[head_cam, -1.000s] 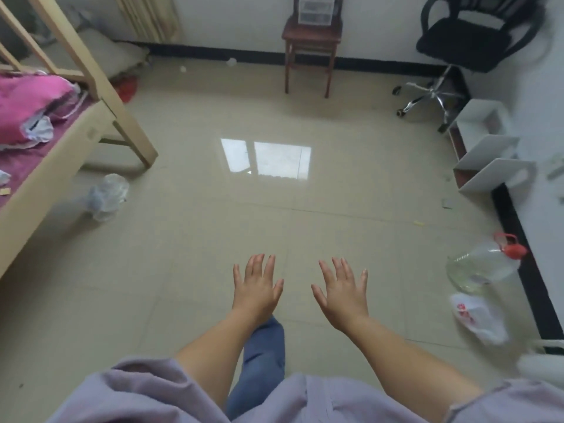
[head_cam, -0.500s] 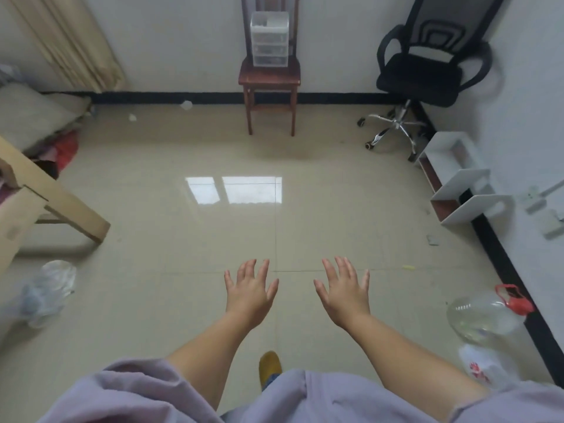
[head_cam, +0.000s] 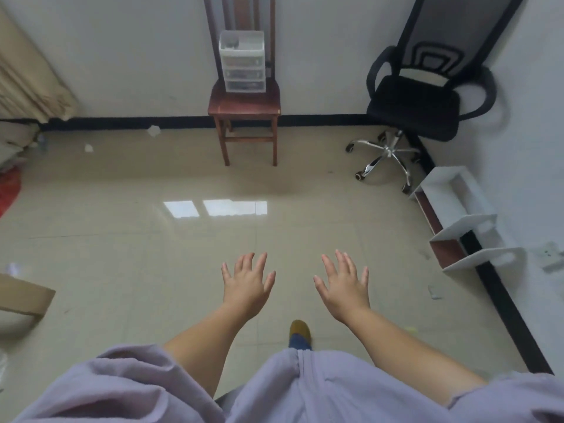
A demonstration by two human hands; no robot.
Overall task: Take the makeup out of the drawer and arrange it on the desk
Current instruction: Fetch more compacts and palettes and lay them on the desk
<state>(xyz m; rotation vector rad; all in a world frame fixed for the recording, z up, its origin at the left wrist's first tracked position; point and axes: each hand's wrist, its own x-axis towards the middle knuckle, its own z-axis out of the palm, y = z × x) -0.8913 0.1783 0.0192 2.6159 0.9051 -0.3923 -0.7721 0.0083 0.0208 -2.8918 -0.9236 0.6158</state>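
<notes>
A small clear plastic drawer unit (head_cam: 242, 62) with three drawers stands on the seat of a dark wooden chair (head_cam: 244, 105) against the far wall. Its contents are too small to make out. My left hand (head_cam: 247, 283) and my right hand (head_cam: 343, 286) are held out in front of me, palms down, fingers spread, holding nothing. Both are well short of the chair, over bare floor tiles. No desk shows in the view.
A black office chair (head_cam: 418, 102) stands at the far right. White shelf pieces (head_cam: 464, 227) lie along the right wall. A wooden bed corner (head_cam: 24, 297) juts in at the left. Curtains (head_cam: 27, 77) hang far left. Paper scraps (head_cam: 154, 131) litter the floor.
The view has tilted up and moved forward, so the chair with the drawer unit looms larger and nearer. The bed has slid out to the left. Both hands stay spread and empty.
</notes>
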